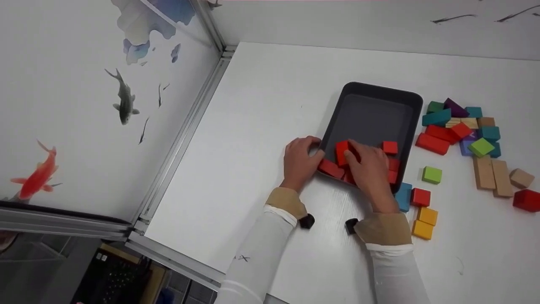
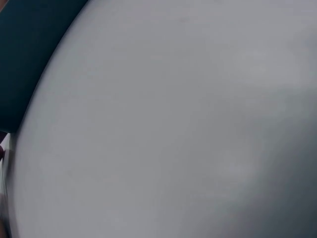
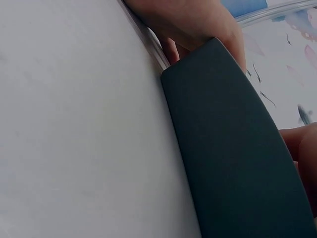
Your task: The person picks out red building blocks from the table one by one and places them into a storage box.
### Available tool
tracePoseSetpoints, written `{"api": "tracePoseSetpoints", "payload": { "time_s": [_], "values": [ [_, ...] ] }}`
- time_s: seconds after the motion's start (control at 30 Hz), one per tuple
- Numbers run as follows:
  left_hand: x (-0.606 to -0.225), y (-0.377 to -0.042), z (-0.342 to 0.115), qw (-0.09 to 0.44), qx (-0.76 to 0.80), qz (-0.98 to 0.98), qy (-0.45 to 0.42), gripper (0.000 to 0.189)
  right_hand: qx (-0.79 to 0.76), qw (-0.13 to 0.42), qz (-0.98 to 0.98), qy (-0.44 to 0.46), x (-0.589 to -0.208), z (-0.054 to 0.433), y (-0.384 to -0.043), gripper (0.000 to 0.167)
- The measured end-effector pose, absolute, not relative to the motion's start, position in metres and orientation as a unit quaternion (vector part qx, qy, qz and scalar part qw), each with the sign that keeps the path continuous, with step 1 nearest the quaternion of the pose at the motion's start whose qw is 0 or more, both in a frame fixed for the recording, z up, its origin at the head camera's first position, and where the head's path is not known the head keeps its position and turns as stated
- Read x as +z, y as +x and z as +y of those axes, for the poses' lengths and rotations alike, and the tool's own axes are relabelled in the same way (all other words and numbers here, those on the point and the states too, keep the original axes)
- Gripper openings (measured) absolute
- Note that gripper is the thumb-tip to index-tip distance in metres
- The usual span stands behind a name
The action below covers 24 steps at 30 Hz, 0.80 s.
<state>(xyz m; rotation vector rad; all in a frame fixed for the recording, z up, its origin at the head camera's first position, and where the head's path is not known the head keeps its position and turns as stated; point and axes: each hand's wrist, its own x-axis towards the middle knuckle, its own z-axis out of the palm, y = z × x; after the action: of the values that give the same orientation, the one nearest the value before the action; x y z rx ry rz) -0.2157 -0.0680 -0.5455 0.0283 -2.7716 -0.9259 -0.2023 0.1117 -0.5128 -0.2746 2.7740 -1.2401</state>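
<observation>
A dark grey tray (image 1: 358, 88) stands on the white table, with red blocks (image 1: 331, 168) along its near side. My right hand (image 1: 370, 171) reaches over the near rim and pinches a red block (image 1: 342, 153) between thumb and fingers, tilted above the others. At the left near corner, my left hand (image 1: 297, 161) grips the tray's rim, fingers curled and thumb beside a red block. The right wrist view shows the outside of the tray wall (image 3: 223, 134) with the left hand (image 3: 193, 20) at its corner. In the left wrist view only a strip of tray wall (image 2: 29, 54) shows.
Right of the tray lies a loose pile of coloured blocks (image 1: 438, 133). Nearer are a green block (image 1: 432, 175), a blue block (image 1: 403, 197), a red cube (image 1: 421, 197) and two yellow blocks (image 1: 423, 229). Wooden planks (image 1: 484, 173) lie farther right. A printed panel (image 1: 84, 105) borders the left.
</observation>
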Motion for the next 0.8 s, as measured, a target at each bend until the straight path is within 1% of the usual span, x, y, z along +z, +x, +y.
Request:
{"api": "tracePoseSetpoints", "payload": {
  "time_s": [0.13, 0.33, 0.4, 0.63, 0.8],
  "values": [
    [-0.5451, -0.2166, -0.068, 0.107, -0.316, -0.943, 0.012, 0.023, -0.401, 0.039, 0.91, -0.096, -0.5126, 0.1109, -0.202, 0.049],
    [-0.5461, -0.2174, -0.069, 0.107, -0.315, -0.943, 0.012, 0.023, -0.4, 0.02, 0.911, -0.1, -0.5143, 0.1099, -0.2014, 0.042],
    [-0.5471, -0.2174, -0.0696, 0.109, -0.312, -0.944, 0.013, 0.023, -0.394, 0.02, 0.912, -0.11, -0.515, 0.1092, -0.2018, 0.043],
    [-0.548, -0.217, -0.0696, 0.107, -0.309, -0.945, 0.014, 0.024, -0.35, 0.056, 0.92, -0.166, -0.5143, 0.1069, -0.2023, 0.05],
    [-0.5462, -0.2166, -0.0685, 0.106, -0.308, -0.945, 0.014, 0.022, -0.332, 0.047, 0.924, -0.182, -0.514, 0.1057, -0.2005, 0.051]
  ]
}}
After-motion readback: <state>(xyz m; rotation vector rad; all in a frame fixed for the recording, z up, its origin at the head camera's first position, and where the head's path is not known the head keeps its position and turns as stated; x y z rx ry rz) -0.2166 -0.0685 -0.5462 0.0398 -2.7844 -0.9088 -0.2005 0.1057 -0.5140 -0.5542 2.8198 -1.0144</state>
